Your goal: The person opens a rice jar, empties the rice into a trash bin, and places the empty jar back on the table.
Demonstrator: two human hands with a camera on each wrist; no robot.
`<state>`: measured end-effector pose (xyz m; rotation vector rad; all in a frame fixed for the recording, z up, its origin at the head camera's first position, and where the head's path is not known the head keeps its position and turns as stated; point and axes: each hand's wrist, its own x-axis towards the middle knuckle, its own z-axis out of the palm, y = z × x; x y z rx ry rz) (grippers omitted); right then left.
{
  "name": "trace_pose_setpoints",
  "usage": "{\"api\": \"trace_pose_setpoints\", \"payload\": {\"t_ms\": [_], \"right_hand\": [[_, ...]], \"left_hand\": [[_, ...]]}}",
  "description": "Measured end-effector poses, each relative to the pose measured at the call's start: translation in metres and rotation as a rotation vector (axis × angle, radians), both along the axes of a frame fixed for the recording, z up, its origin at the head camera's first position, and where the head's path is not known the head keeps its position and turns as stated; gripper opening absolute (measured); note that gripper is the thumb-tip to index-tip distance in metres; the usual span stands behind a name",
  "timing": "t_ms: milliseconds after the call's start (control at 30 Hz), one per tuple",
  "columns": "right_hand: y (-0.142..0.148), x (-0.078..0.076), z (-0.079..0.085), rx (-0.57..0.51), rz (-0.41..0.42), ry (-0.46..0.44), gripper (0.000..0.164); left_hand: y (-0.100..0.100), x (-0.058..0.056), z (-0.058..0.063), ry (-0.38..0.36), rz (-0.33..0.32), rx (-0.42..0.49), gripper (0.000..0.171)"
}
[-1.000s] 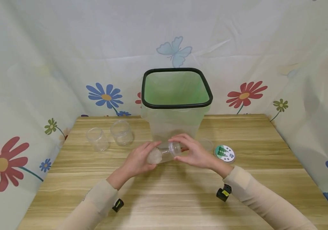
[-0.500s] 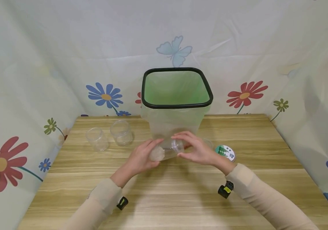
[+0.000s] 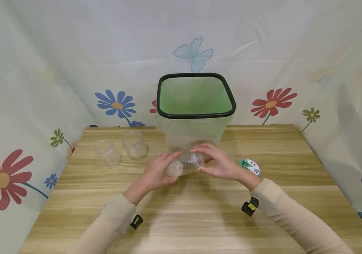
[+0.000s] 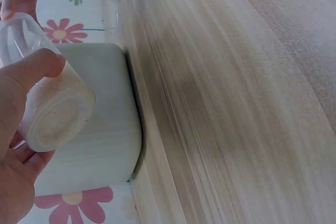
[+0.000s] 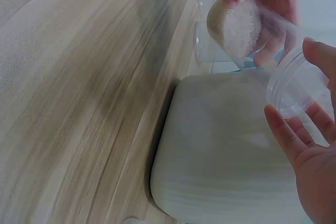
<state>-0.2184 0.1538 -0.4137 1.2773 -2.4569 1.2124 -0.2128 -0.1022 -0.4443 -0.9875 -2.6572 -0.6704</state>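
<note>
My left hand (image 3: 159, 172) grips the base end of a clear plastic jar (image 4: 55, 103), which lies on its side above the table. White grains (image 5: 241, 31), perhaps rice, are gathered at that end. With thumb and fingers, my right hand (image 3: 218, 163) pinches the jar's other end around a clear ringed rim (image 5: 278, 95). Whether this rim belongs to the jar or to a separate lid, I cannot tell. Beyond my right hand lies a round lid (image 3: 250, 166) with a green-and-white label. A clear disc (image 3: 231, 156) shows partly behind the hand.
A pale green bin (image 3: 196, 115) with a black rim stands right behind the hands. At the left of the wooden table (image 3: 181, 218) are two clear jars, one nearer (image 3: 108, 153) and one farther (image 3: 134, 146). A flower-printed curtain (image 3: 123, 46) surrounds the table.
Both hands have shifted slightly right and away from me, carrying the jar. The grip at each end looks much the same. The bin and the labelled lid stay in place.
</note>
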Motion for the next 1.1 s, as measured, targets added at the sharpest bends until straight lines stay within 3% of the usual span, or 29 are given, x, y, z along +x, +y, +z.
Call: {"api": "trace_pose_setpoints", "payload": {"t_ms": [200, 433, 633, 933, 1100], "right_hand": [[0.0013, -0.0011, 0.0004, 0.028, 0.009, 0.033, 0.057], [-0.0022, 0.0015, 0.0062, 0.106, 0.037, 0.225, 0.058], [-0.0021, 0.0022, 0.0056, 0.108, 0.027, 0.174, 0.057], [-0.0026, 0.0028, 0.0, 0.079, 0.034, 0.166, 0.056], [-0.0045, 0.0053, -0.0009, 0.075, -0.023, 0.127, 0.06]], "left_hand": [[-0.0004, -0.0017, -0.0001, 0.008, -0.023, 0.018, 0.086], [-0.0036, 0.0002, -0.0028, -0.024, -0.043, 0.022, 0.085], [-0.0019, 0.001, -0.0043, 0.019, -0.031, 0.043, 0.084], [0.0012, 0.0035, -0.0054, 0.058, 0.009, 0.046, 0.085], [0.0008, 0.0049, -0.0074, 0.069, 0.034, 0.018, 0.085]]}}
